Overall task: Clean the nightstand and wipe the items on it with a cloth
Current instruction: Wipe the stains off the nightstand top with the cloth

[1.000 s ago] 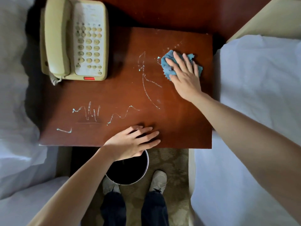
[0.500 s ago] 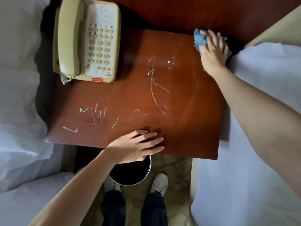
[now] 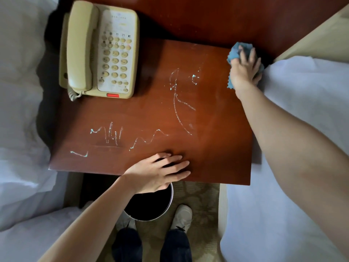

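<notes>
The left hand (image 3: 156,171) rests flat on the nightstand's (image 3: 217,148) front edge, fingers straight, above a dark bin (image 3: 171,195). Pale scribbles (image 3: 181,103) cross the bare middle of the top. A cream phone (image 3: 98,50) stands at the far left. At the far right corner, tight against white bedding (image 3: 302,91), the right hand's (image 3: 244,70) spread fingers press down a crumpled blue cloth (image 3: 234,52).
</notes>
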Demonstrator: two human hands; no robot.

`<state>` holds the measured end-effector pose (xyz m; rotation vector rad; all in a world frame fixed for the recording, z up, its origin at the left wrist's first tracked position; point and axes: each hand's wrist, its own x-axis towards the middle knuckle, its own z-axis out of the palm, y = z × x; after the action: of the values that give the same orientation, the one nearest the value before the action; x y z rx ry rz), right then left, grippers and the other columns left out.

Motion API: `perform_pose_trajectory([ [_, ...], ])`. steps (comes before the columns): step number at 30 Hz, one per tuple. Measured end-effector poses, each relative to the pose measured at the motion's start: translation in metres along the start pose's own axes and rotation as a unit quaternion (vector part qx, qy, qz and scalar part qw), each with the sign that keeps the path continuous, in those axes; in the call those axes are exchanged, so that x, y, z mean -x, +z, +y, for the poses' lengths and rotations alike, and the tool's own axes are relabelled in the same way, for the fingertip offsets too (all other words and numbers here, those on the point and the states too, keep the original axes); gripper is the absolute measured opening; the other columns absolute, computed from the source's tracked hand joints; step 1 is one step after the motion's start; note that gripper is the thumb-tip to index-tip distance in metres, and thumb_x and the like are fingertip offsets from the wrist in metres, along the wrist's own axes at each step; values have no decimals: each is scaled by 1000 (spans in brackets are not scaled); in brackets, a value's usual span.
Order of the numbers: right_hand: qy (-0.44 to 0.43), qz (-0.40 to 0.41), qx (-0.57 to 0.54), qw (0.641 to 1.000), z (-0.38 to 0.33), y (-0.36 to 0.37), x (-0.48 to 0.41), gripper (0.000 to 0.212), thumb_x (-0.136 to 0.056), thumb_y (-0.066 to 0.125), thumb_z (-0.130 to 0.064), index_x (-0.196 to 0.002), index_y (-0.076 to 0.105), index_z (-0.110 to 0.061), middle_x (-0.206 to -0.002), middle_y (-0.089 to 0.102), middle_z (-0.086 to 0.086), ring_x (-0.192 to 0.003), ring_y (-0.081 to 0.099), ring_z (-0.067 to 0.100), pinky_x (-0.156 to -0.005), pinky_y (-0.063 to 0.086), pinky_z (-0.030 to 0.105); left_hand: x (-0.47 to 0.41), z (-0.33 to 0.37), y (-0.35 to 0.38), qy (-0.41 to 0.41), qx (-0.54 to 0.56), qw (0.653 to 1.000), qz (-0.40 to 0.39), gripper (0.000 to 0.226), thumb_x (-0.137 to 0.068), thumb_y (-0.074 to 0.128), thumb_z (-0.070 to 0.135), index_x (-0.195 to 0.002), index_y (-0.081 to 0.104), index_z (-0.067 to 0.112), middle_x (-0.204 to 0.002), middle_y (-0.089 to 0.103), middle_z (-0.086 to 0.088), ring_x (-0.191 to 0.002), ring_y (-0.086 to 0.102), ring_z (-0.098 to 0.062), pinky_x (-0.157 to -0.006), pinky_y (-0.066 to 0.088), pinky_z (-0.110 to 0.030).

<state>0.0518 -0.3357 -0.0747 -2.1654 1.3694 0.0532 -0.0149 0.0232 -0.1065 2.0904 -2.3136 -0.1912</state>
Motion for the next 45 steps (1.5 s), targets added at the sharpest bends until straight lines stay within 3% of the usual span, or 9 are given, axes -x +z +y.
perform_pose_trajectory([
  [3, -99, 11, 120, 988, 7, 18, 19, 55, -94, 32, -33, -146, 17, -44, -160, 2, -7, -146, -2, 21, -114, -1, 52, -1, 0, -2, -2, 5, 1000, 1, 69, -85, 61, 44, -146, 31, 27, -151, 37, 1, -136, 32, -23, -105, 24, -37],
  [8, -225, -25, 150, 962, -6, 43, 41, 55, -94, 36, -36, -145, 18, -45, -160, 4, -7, -146, 0, 23, -114, 0, 52, 0, 0, -3, -4, 18, 1000, 1, 68, -86, 59, 42, -146, 31, 27, -152, 36, 1, -136, 32, -23, -105, 24, -37],
  [16, -404, -71, 214, 886, 19, 38, 66, 56, -93, 36, -30, -145, 20, -43, -159, 9, -7, -147, 3, 22, -114, 1, 52, 1, 1, -3, -1, 10, 1000, -8, 69, -87, 57, 44, -147, 28, 26, -152, 33, 1, -137, 33, -22, -107, 23, -38],
  [20, -418, -80, 221, 877, 55, 36, 114, 56, -90, 30, -35, -144, 24, -44, -158, 14, -7, -146, 9, 21, -114, 7, 51, 1, 0, -2, 0, 9, 1000, -9, 68, -88, 54, 44, -148, 27, 26, -153, 33, 1, -137, 32, -23, -107, 22, -38],
  [25, -439, -86, 203, 871, 93, 38, 168, 56, -87, 39, -34, -142, 31, -43, -156, 22, -8, -145, 16, 21, -112, 15, 51, 2, -1, -2, 4, -2, 1000, -10, 68, -90, 51, 44, -149, 25, 25, -154, 32, 1, -139, 31, -24, -110, 21, -39],
  [32, -423, -126, 149, 885, 130, 32, 202, 54, -92, 36, -32, -142, 26, -48, -158, 14, -14, -146, 7, 18, -114, 3, 46, 2, -2, 1, 14, -15, 1000, -5, 66, -91, 49, 43, -150, 24, 23, -154, 31, 1, -139, 32, -23, -113, 19, -39],
  [39, -476, -109, 226, 843, 105, 38, 180, 61, -86, 38, -24, -142, 27, -47, -157, 17, -12, -146, 12, 19, -113, 8, 45, 2, -2, -1, 14, -20, 1000, 7, 67, -89, 53, 45, -148, 29, 24, -151, 36, 2, -138, 34, -22, -112, 21, -39],
  [45, -458, -68, 248, 851, 64, 50, 143, 58, -87, 35, -30, -142, 28, -46, -156, 20, -12, -145, 15, 19, -113, 11, 45, 2, -2, -2, 11, -11, 1000, -2, 67, -89, 53, 46, -148, 29, 25, -152, 36, 3, -138, 36, -21, -112, 19, -38],
])
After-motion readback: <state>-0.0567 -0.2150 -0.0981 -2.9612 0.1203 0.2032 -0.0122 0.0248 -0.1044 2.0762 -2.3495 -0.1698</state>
